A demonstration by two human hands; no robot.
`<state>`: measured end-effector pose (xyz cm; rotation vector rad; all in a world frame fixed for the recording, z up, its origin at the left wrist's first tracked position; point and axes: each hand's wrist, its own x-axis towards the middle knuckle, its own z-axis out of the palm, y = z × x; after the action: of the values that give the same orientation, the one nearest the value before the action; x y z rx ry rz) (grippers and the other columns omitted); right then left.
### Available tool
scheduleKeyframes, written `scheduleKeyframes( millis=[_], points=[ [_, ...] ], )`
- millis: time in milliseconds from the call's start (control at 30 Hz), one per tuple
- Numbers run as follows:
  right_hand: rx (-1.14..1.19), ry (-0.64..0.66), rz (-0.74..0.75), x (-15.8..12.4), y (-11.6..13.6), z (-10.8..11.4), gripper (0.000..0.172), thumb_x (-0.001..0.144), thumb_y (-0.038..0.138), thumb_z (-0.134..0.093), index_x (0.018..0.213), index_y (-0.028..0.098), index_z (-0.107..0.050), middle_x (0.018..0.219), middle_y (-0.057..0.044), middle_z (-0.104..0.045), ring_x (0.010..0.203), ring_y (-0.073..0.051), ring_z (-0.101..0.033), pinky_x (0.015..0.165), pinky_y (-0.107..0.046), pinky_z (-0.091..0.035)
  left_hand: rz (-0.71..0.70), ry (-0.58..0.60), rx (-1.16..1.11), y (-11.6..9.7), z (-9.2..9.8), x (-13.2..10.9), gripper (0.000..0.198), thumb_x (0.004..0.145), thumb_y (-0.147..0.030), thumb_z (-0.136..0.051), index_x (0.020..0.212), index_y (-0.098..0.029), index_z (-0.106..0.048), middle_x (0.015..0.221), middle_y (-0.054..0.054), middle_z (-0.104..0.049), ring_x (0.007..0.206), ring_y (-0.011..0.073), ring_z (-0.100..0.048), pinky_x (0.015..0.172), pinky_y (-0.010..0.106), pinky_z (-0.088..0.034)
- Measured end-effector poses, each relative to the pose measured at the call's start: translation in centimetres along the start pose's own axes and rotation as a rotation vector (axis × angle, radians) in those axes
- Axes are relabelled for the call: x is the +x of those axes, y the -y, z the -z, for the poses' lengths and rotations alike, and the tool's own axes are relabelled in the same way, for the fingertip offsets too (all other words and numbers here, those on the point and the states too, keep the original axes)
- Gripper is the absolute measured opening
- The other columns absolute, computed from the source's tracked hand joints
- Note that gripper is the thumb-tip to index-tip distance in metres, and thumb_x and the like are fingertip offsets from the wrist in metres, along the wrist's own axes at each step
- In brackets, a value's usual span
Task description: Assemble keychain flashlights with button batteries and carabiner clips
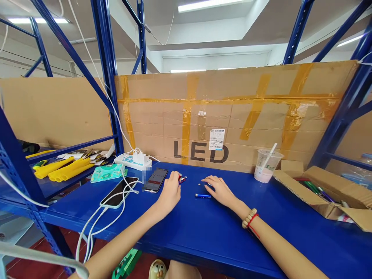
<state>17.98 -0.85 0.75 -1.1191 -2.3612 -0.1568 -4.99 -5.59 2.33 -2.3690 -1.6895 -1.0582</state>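
My left hand (pixel 171 190) is closed over the blue tabletop, with a small red and silver piece (pixel 182 179) poking out of its fingers; most of that piece is hidden. My right hand (pixel 218 189) lies palm down on the table, fingers spread and holding nothing. Just left of its fingertips is a tiny light-coloured bit (pixel 199 184). A short blue pen-like barrel (pixel 202 196) rests below them, close to the thumb. Beside my left hand lies a dark-screened phone (pixel 156 180).
A second phone (pixel 119 193) with white cables lies left, near a power strip (pixel 133 161) and a teal packet (pixel 108 173). At right stand a plastic cup (pixel 266 166) with a straw and an open cardboard box (pixel 308 193) of pens. Taped cardboard (pixel 162 116) closes off the back.
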Motion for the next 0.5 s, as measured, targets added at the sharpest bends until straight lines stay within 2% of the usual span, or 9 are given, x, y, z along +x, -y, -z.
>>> scheduleKeyframes(
  millis=[100, 200, 267, 333, 500],
  points=[
    [0.013, 0.064, 0.04, 0.0, 0.1, -0.5, 0.036, 0.093, 0.026, -0.028, 0.119, 0.031, -0.054, 0.116, -0.004, -0.058, 0.102, -0.019, -0.052, 0.085, -0.038, -0.04, -0.02, 0.061, -0.122, -0.1, -2.3, 2.7, 0.023, 0.073, -0.002, -0.044, 0.084, -0.02, -0.037, 0.091, 0.004, -0.049, 0.078, 0.0157, -0.053, 0.073, 0.033, -0.044],
    [0.002, 0.113, 0.051, 0.1, -0.1, -0.7, 0.037, 0.094, 0.028, -0.028, 0.123, 0.032, -0.051, 0.124, -0.005, -0.052, 0.111, -0.02, -0.046, 0.09, -0.041, -0.037, 0.009, 0.1, -0.153, -0.3, -4.1, 4.1, 0.026, 0.071, -0.009, -0.054, 0.084, -0.02, -0.035, 0.091, 0.003, -0.047, 0.079, 0.0162, -0.051, 0.078, 0.036, -0.042],
    [0.008, 0.152, 0.059, 0.1, -0.3, -0.8, 0.037, 0.094, 0.031, -0.028, 0.124, 0.033, -0.05, 0.128, -0.005, -0.049, 0.116, -0.022, -0.042, 0.093, -0.044, -0.035, 0.015, 0.106, -0.151, -0.6, -4.9, 4.3, 0.023, 0.073, -0.015, -0.055, 0.084, -0.02, -0.035, 0.09, 0.003, -0.046, 0.08, 0.0171, -0.05, 0.078, 0.037, -0.042],
    [0.03, 0.173, 0.047, 0.1, -0.5, -1.0, 0.036, 0.094, 0.034, -0.029, 0.121, 0.034, -0.052, 0.127, -0.004, -0.05, 0.117, -0.021, -0.042, 0.094, -0.045, -0.034, -0.004, 0.103, -0.167, -0.8, -5.5, 4.2, 0.014, 0.078, -0.018, -0.048, 0.084, -0.02, -0.036, 0.09, 0.003, -0.046, 0.08, 0.017, -0.049, 0.077, 0.037, -0.041],
    [0.064, 0.08, -0.006, 0.0, -0.7, -1.1, 0.033, 0.093, 0.034, -0.034, 0.117, 0.029, -0.056, 0.121, -0.005, -0.055, 0.112, -0.02, -0.046, 0.093, -0.041, -0.037, -0.018, 0.106, -0.298, -0.7, -6.5, 3.6, 0.008, 0.078, -0.017, -0.043, 0.08, -0.021, -0.036, 0.085, 0.001, -0.045, 0.079, 0.0155, -0.047, 0.076, 0.032, -0.041]
  ],
)
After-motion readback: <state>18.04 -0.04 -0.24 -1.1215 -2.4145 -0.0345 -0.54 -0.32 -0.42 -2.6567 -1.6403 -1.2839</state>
